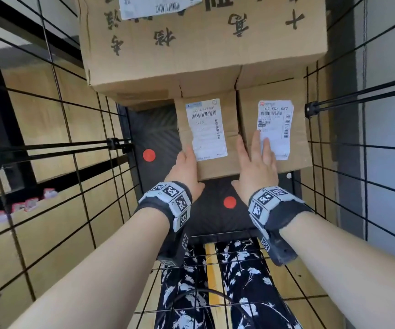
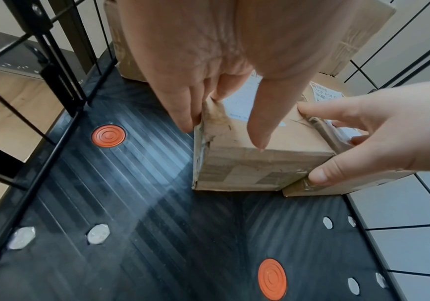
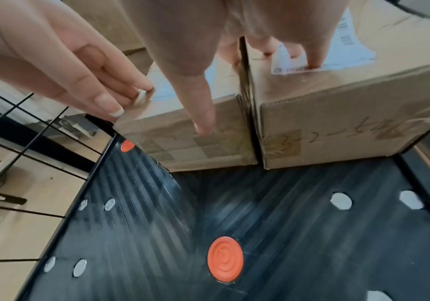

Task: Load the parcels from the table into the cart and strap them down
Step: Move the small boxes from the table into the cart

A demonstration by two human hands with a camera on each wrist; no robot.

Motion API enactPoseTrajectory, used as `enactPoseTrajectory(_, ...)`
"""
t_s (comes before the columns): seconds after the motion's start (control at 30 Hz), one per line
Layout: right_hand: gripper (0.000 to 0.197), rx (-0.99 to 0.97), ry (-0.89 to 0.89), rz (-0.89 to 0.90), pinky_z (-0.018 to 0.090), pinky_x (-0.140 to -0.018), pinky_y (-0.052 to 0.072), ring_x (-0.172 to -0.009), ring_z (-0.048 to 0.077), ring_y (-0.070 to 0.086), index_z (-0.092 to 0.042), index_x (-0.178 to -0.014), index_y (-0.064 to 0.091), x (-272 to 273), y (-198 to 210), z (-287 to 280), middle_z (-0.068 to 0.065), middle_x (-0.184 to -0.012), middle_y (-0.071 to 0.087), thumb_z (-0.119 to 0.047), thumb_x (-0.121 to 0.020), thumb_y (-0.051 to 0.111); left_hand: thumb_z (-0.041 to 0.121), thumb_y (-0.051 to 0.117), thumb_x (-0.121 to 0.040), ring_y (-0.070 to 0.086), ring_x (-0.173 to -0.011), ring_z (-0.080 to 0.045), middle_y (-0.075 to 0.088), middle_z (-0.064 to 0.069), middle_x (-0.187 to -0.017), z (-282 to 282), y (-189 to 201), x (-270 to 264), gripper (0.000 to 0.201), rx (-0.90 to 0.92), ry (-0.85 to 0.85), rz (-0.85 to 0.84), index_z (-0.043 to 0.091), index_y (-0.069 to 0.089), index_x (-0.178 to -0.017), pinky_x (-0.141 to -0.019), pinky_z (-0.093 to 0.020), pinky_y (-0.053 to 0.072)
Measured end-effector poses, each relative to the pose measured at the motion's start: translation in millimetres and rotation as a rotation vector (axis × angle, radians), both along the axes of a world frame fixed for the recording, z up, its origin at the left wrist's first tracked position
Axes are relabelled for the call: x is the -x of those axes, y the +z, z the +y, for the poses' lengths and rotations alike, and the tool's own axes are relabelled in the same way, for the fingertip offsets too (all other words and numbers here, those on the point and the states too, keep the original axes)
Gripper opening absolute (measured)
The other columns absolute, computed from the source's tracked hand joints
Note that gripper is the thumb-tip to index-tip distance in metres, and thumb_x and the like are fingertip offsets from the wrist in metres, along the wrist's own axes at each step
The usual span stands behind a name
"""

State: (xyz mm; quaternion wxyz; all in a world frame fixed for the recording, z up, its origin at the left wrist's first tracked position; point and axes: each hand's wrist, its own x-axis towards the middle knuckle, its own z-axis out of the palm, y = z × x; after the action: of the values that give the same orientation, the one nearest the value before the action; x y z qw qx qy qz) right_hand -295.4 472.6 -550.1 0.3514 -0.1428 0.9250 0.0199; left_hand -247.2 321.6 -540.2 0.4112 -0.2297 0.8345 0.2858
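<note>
Two small cardboard parcels stand side by side on the cart's black ribbed floor (image 1: 153, 129), each with a white label. My left hand (image 1: 187, 167) lies against the left parcel (image 1: 184, 124): straight fingers run down its left side (image 2: 185, 114) and the thumb rests on top. My right hand (image 1: 255, 157) lies flat over the seam between them, fingers on the right parcel's (image 1: 298, 148) label and the thumb against the left parcel's front face (image 3: 221, 146). A large printed box (image 1: 203, 43) rests on top behind them.
Black wire mesh walls close the cart on the left (image 1: 77, 162) and right (image 1: 357, 162). Bare floor with red round plugs (image 1: 229, 202) lies in front of and left of the parcels. A wire front panel (image 1: 215, 264) stands near my forearms.
</note>
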Motion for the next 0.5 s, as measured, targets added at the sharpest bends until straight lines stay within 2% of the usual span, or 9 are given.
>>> enactPoseTrajectory(0.17, 0.096, -0.001, -0.014, -0.052, 0.041, -0.119, 0.0, -0.146, 0.031, -0.013, -0.029, -0.151, -0.007, 5.6, 5.8, -0.6, 0.007, -0.157, -0.022, -0.016, -0.085, 0.062, 0.019, 0.065, -0.082, 0.046, -0.124, -0.027, 0.026, -0.005, -0.146, -5.3, 0.6, -0.5, 0.087, -0.004, -0.038, 0.01, 0.015, 0.008, -0.147, -0.093, -0.038, 0.048)
enactPoseTrajectory(0.33, 0.091, 0.047, -0.099, -0.155, 0.039, -0.12, 0.009, -0.147, 0.027, -0.008, -0.03, -0.151, 0.002, 15.9, 23.3, -3.9, 0.006, -0.158, -0.016, -0.012, -0.084, 0.06, 0.021, 0.063, -0.082, 0.049, -0.117, -0.028, 0.04, -0.008, -0.131, -11.8, 11.4, 3.9, 0.075, -0.004, -0.044, -0.003, 0.018, 0.021, -0.143, -0.094, -0.039, 0.047)
enactPoseTrajectory(0.4, 0.087, 0.065, -0.127, -0.163, 0.038, -0.12, 0.011, -0.147, 0.026, -0.006, -0.029, -0.152, 0.004, 18.9, 35.6, -8.0, 0.007, -0.159, -0.012, -0.011, -0.085, 0.057, 0.022, 0.064, -0.082, 0.048, -0.12, -0.03, 0.038, -0.011, -0.136, -15.6, 22.0, 7.2, 0.064, 0.034, -0.045, -0.016, 0.015, 0.033, -0.137, -0.096, -0.039, 0.046)
enactPoseTrajectory(0.5, 0.083, 0.092, -0.131, -0.137, 0.038, -0.119, 0.013, -0.147, 0.026, -0.003, -0.025, -0.152, 0.006, 22.0, 59.8, -14.9, 0.009, -0.159, -0.006, -0.01, -0.086, 0.055, 0.024, 0.066, -0.08, 0.047, -0.122, -0.029, 0.037, -0.011, -0.141, -22.7, 44.7, 12.7, 0.061, 0.063, -0.041, 0.014, 0.016, 0.039, -0.133, -0.098, -0.038, 0.045)
